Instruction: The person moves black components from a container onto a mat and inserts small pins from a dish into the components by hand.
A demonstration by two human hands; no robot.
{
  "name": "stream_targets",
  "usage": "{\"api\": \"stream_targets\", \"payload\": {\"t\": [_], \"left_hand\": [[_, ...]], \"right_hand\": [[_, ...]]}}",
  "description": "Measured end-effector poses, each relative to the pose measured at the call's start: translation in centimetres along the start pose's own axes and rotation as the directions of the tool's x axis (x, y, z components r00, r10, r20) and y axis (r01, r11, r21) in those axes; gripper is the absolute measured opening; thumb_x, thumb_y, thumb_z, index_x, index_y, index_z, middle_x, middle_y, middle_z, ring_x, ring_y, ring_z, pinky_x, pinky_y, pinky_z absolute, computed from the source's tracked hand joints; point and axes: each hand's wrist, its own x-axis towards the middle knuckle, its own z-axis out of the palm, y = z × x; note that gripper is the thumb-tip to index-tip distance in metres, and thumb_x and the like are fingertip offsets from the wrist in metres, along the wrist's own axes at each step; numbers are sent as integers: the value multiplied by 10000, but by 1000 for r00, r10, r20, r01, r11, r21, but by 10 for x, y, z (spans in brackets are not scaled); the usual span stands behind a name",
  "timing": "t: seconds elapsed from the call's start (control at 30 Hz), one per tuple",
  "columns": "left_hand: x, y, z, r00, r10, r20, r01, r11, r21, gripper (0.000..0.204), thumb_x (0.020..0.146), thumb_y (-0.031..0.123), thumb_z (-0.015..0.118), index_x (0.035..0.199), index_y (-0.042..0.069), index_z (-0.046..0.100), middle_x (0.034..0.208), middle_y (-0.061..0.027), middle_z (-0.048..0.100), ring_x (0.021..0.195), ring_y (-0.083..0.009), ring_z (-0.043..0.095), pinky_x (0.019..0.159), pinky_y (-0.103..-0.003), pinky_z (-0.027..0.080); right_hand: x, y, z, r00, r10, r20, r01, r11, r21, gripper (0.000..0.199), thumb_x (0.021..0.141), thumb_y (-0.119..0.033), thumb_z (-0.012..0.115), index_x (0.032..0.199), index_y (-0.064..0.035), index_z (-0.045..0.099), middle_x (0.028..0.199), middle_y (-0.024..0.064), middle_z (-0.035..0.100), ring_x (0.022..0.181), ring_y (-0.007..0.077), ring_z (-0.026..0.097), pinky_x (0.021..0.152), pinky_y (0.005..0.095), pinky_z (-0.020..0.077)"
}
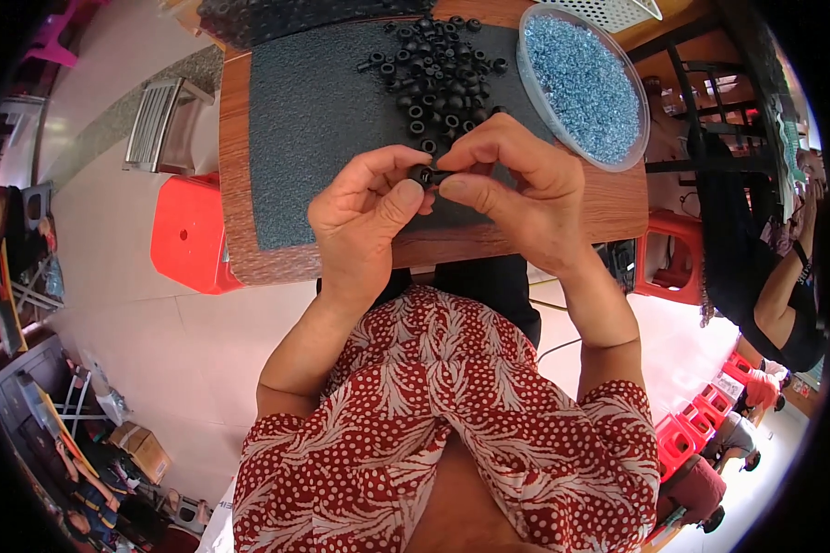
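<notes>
Both my hands meet above the near edge of a dark textured mat (314, 120). Between the thumb and fingers of my left hand (364, 207) is a small black round part (421, 174) with an opening in its end. My right hand (521, 180) pinches a slim black piece (441, 175) that meets the round part; whether it sits inside cannot be made out. Just beyond my fingers lies a loose pile of small black hollow parts (443, 74), some showing ring-shaped openings.
Right of the pile, a round clear tub (581, 88) holds many small blue translucent pieces. A white perforated basket (618, 11) stands behind it. The wooden table (240, 184) has a red stool (189, 235) at its left and another red stool (673, 258) at its right. Other people sit farther right.
</notes>
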Motion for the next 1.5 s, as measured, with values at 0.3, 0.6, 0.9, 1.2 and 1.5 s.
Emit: {"api": "stream_targets", "payload": {"t": [0.3, 0.6, 0.9, 1.2, 1.5], "left_hand": [[-3, -7, 0, 985, 173, -5, -161, 924, 346, 230, 861, 50, 618, 1060, -56, 576, 928, -76, 609, 767, -116, 571, 707, -218, 475], [-5, -9, 2, 989, 142, -51, -111, 914, 391, 222, 854, 48, 628, 1052, -44, 589, 907, -58, 608, 752, -97, 561, 700, -202, 470], [-5, -10, 4, 996, 47, -74, -27, 970, 243, 219, 855, 41, 620, 1053, -49, 588, 906, -73, 617, 750, -108, 577, 685, -215, 488], [-3, -7, 2, 997, -41, -59, 50, 984, 169, 216, 849, 40, 622, 1036, -64, 588, 879, -85, 629, 723, -110, 576, 677, -217, 491], [-1, -9, 0, 997, -31, -65, 44, 977, 208, 216, 847, 50, 630, 1032, -56, 600, 871, -78, 631, 716, -105, 576, 651, -215, 495]], "right_hand": [[-5, -3, 4, 964, 266, 1, -258, 932, 255, 89, 771, 14, 666, 855, 24, 638, 787, 66, 646, 714, 114, 616, 635, 231, 482], [-12, 2, 9, 929, 369, -30, -348, 898, 268, 84, 770, 10, 682, 841, 16, 636, 788, 45, 648, 721, 83, 591, 646, 218, 476], [-12, 9, 7, 864, 504, 3, -451, 771, 449, 102, 789, -52, 682, 840, 22, 635, 768, 58, 647, 694, 85, 587, 593, 214, 456], [-10, 14, 4, 807, 583, 92, -525, 638, 564, 131, 791, -84, 687, 846, 25, 640, 768, 68, 648, 662, 102, 577, 585, 223, 436], [-10, 14, 4, 801, 590, 101, -539, 638, 550, 142, 789, -94, 692, 842, 28, 643, 759, 73, 647, 648, 105, 576, 573, 222, 428]]}}
